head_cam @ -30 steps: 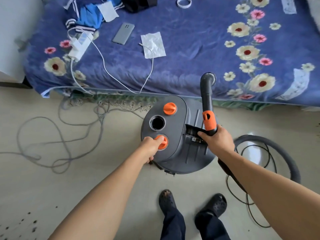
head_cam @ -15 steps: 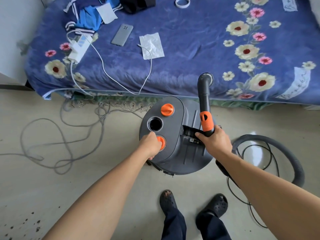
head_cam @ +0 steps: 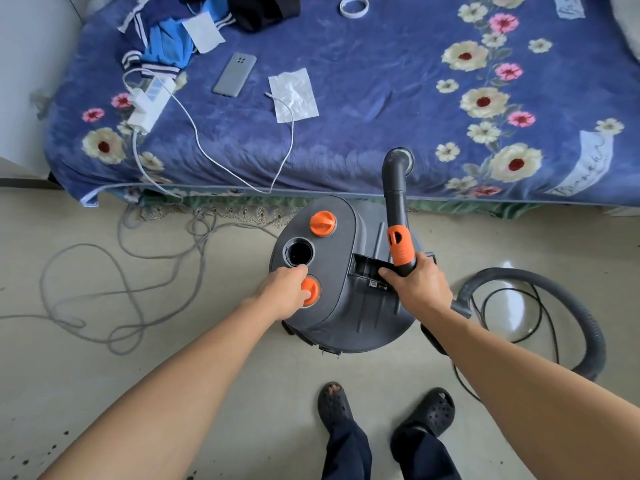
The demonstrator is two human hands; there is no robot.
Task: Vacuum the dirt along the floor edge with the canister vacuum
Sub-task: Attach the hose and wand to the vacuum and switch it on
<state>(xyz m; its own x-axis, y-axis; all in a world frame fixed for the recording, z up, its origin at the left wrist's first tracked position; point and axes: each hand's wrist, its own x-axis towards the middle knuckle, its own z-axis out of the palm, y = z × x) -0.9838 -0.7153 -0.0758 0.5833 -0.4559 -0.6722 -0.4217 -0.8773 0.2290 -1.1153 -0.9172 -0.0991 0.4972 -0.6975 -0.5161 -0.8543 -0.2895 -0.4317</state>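
Beside the bed [head_cam: 346, 133], a canister vacuum [head_cam: 349, 306] (bulky, likely heavy) stands; the left hand [head_cam: 284, 292] presses fingers together on its orange knob [head_cam: 310, 291], the right hand [head_cam: 415, 289] clamps the rigid wand [head_cam: 396, 209].

A grey phone [head_cam: 234, 75] lies at upper left on the floral blue bedspread [head_cam: 398, 98], beside a white power strip [head_cam: 149, 103] and what may be crumpled paper [head_cam: 292, 95].

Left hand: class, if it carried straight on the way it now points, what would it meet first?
The left hand already rests on the near orange knob. Beyond, probably the canister vacuum lid's ridged centre, though depth is unclear.
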